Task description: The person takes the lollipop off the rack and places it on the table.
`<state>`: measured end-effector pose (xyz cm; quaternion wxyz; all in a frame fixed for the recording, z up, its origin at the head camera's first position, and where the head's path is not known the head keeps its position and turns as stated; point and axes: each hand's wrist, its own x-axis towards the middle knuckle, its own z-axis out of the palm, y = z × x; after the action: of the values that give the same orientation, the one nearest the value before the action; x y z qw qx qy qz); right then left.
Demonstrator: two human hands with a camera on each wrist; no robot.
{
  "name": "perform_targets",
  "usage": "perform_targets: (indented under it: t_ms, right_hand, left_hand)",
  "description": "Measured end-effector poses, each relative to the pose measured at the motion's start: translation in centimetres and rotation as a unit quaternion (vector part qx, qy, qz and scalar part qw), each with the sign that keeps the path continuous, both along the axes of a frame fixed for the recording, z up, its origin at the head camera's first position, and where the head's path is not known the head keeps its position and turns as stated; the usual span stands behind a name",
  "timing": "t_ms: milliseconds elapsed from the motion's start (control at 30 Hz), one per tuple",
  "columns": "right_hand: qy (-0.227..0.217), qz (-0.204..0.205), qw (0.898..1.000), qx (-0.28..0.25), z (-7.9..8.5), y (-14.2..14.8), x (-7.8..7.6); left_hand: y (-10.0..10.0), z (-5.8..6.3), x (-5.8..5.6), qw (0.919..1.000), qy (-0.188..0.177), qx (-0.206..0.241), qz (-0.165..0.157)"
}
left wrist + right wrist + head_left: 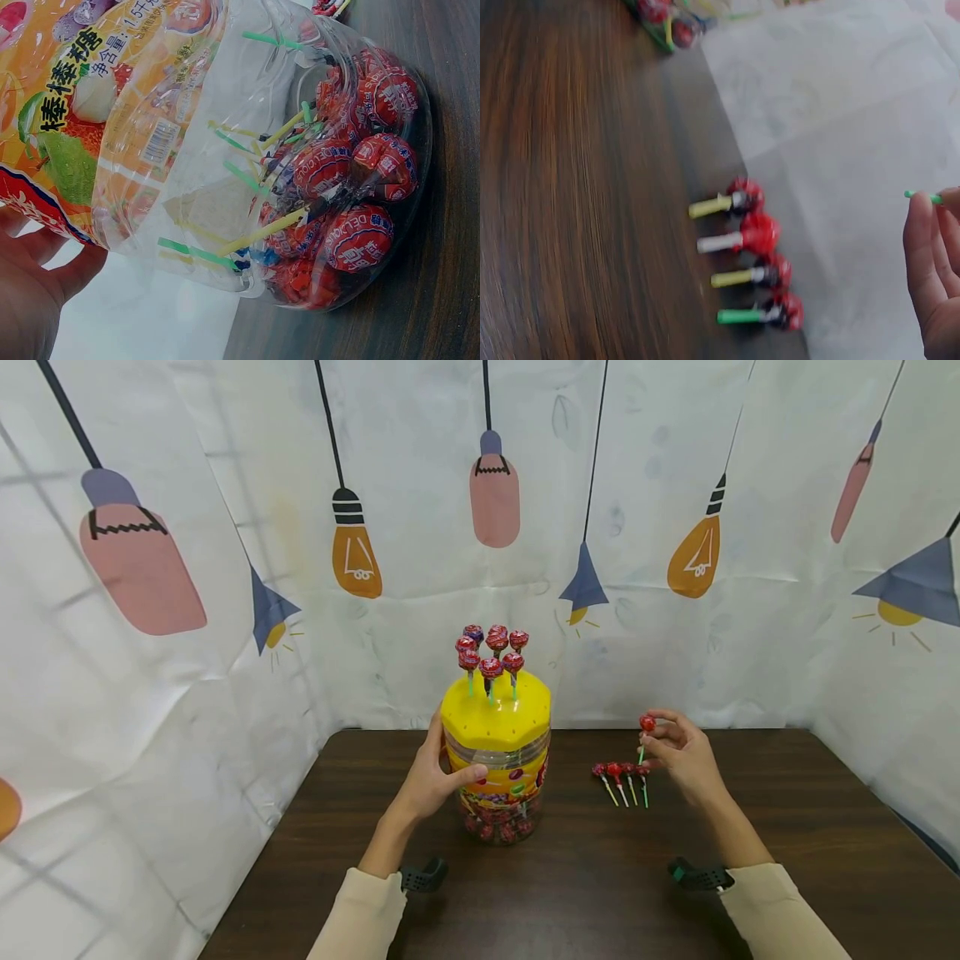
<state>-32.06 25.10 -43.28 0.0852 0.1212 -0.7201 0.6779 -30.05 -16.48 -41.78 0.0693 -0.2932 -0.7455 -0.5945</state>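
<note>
On the table stands a clear plastic candy jar (498,785) with a yellow lid (491,718) and a printed label. My left hand (435,785) grips its left side, thumb across the front. Several red-wrapped lollipops (491,668) stand upright in the lid by their sticks. More lollipops (360,238) lie at the jar's bottom in the left wrist view. To the right, my right hand (682,756) pinches a red lollipop by its green stick (909,194), candy end up. Just below that hand, several lollipops (617,774) lie in a row, sticks towards me.
The dark wooden table (570,877) ends at the back against a white cloth (615,652) printed with lamps and bulbs. The same cloth hangs along both sides. A dark band (423,877) circles my left wrist, and another band (697,875) my right.
</note>
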Motion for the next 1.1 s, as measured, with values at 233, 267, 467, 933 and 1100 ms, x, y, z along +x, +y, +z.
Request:
perform_targets:
  t_ms: [233, 267, 467, 933, 1100]
  right_hand:
    - [-0.029, 0.004, 0.999, 0.029, -1.5, 2.4, -0.7]
    - [-0.032, 0.006, 0.999, 0.039, -1.8, 2.7, -0.8]
    - [-0.074, 0.011, 0.993, 0.091, -2.8, 4.1, -1.1]
    - [-0.138, 0.056, 0.98, 0.134, -4.7, 5.3, -1.5]
    - [-0.139, 0.053, 0.977, 0.155, -5.1, 5.5, -1.5]
  left_hand:
    - [0.0, 0.1, 0.0, 1.0, 0.0, 0.001, -0.006]
    - [0.0, 0.1, 0.0, 1.0, 0.0, 0.001, -0.006]
    - [0.1, 0.2, 0.2, 1.0, 0.004, 0.0, -0.001]
    - [0.0, 0.0, 0.1, 1.0, 0.005, 0.0, -0.005]
    - [0.0, 0.0, 0.0, 1.0, 0.002, 0.002, -0.008]
